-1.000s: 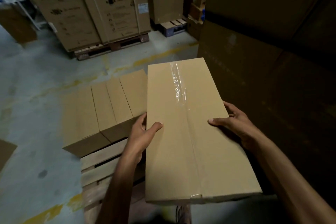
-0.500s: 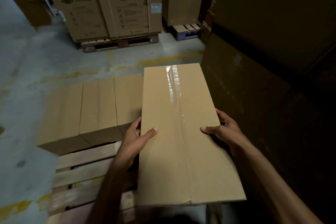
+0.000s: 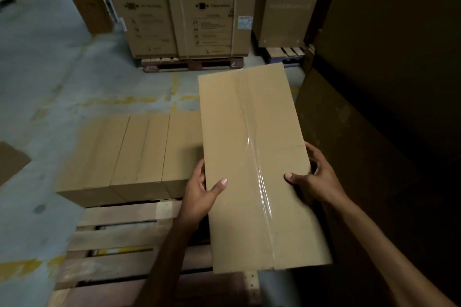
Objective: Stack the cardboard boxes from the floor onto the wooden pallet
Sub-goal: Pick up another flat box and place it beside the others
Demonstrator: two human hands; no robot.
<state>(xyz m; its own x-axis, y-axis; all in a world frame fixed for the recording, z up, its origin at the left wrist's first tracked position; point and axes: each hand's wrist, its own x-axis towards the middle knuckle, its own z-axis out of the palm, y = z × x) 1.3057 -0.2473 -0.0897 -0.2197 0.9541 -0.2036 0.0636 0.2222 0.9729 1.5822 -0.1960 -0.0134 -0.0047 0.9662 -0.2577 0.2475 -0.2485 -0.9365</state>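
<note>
Box (image 3: 254, 169), centre-right of frame, held above pallet (image 3: 119, 239) at lower left. Left grip (image 3: 202, 192) and right grip (image 3: 316, 179) each clasped one long edge, thumb on top. Best lowered flat, flush against row of boxes (image 3: 129, 154), perhaps four, blurred, mid-left on pallet. Box taped shut; contents unseen.

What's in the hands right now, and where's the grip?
A taped cardboard box, held by its long side edges: left hand on the left edge, right hand on the right.
</note>
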